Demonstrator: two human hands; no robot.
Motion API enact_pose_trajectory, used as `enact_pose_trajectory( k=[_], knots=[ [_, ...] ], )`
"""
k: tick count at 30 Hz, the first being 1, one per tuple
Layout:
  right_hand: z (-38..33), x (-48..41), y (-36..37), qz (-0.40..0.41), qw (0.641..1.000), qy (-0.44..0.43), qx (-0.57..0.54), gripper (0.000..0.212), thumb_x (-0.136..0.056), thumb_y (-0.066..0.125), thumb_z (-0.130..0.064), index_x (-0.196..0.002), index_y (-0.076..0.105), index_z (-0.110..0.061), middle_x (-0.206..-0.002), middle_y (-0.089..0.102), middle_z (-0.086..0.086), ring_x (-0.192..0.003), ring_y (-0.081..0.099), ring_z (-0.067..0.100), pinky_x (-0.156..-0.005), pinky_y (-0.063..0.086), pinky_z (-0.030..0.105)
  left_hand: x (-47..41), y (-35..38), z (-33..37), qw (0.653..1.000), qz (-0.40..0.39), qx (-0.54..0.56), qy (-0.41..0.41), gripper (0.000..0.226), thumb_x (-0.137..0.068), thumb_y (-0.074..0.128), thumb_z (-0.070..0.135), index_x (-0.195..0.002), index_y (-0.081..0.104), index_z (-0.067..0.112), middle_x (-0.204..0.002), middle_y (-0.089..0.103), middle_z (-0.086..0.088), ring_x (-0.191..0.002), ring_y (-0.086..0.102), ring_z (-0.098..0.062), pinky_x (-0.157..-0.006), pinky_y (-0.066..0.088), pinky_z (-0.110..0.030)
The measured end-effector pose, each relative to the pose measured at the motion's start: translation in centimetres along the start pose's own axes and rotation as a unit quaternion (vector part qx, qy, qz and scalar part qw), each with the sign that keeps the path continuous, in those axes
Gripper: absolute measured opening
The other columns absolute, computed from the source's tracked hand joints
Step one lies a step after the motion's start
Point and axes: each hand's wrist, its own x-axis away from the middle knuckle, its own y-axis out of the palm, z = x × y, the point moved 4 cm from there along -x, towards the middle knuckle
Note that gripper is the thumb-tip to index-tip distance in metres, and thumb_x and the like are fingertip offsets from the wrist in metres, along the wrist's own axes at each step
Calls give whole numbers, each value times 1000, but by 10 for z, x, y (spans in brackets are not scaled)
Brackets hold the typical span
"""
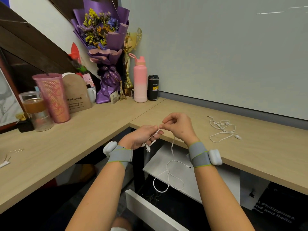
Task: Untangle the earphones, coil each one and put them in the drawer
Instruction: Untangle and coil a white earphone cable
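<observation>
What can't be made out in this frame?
Head view: how the cord winds inside the left hand; curled fingers cover it.
Head view: the right hand pinch point; its own fingers hide it.
Head view: drawer contents; dark, and cut by the bottom edge.
Head view: knots in the second earphones on the desk; too small.

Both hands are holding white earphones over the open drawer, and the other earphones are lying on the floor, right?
Not the floor. The head view shows the other earphones lying on the desk, to the right of the hands. The rest is right: the left hand and right hand hold the white earphones over the open drawer.
</observation>
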Motion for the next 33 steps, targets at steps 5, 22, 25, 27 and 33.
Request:
enact_pose_trajectory(
  k=[5, 22, 25, 27, 33],
  knots=[
    [2, -2, -9, 45, 999, 11, -15, 21, -60, 88, -20, -68, 68, -17, -57, 61, -5, -50, 52, 2, -45, 37, 5, -3, -4, -8, 1000, -4, 19, 19, 34, -101, 36, 38, -85, 56, 15, -55, 36, 11, -57, 31, -8, -55, 27, -22],
    [17, 25, 48, -57, 998, 3, 19, 16, -82, 67, -4, -97, 73, -5, -84, 72, 15, -57, 59, 13, -68, 51, 20, -22, -21, -16, 781, 217, 585, 10, 29, -105, 21, 20, -81, 35, 14, -78, 46, -3, -58, 59, -12, -97, 39, -42],
    [21, 26, 51, -54, 998, 28, -4, 11, -79, 71, -5, -89, 73, -2, -66, 65, 4, -38, 53, -2, -50, 44, 6, -20, -23, -21, 780, 209, 590, 11, 30, -103, 22, 13, -76, 33, 17, -61, 29, 4, -31, 38, -7, -88, 45, -38],
    [22, 26, 50, -56, 997, 42, -15, 9, -77, 74, -8, -85, 73, -3, -58, 61, -2, -35, 51, -2, -48, 42, 7, -19, -24, -22, 781, 210, 587, 14, 35, -104, 23, 18, -71, 31, 17, -52, 25, 4, -29, 28, -8, -69, 43, -32],
    [18, 28, 40, -184, 978, 88, -46, 18, -89, 55, -2, -99, 70, -2, -70, 61, 4, -44, 45, 5, -44, 38, 16, -18, -33, -17, 807, 174, 564, 17, 43, -104, 21, 38, -72, 37, 14, -45, 28, 5, -31, 24, -8, -53, 24, -22]
  ],
)
